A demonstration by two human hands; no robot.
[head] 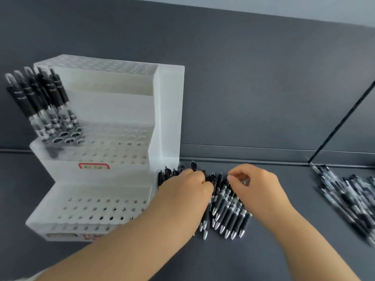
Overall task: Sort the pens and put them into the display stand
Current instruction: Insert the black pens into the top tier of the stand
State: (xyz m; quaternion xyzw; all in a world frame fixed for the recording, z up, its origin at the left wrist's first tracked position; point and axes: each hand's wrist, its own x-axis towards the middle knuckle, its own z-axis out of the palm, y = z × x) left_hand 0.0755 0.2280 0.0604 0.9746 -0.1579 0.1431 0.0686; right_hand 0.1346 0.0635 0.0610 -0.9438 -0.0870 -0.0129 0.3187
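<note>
A white tiered display stand [113, 110] with rows of holes stands at the left on the dark table. Several black pens [40, 98] stand upright in its middle tier at the far left. A row of several black pens [229, 216] lies on the table just right of the stand, tips toward me. My left hand [186, 191] lies over the left part of that row with curled fingers on the pens' far ends. My right hand [257, 185] hovers over the right part, thumb and forefinger pinching a pen's top end.
A second loose heap of black pens [353, 199] lies at the far right of the table. A dark partition wall [243, 88] runs behind the stand and the pens. The stand carries a red-framed label [93, 166] on its front.
</note>
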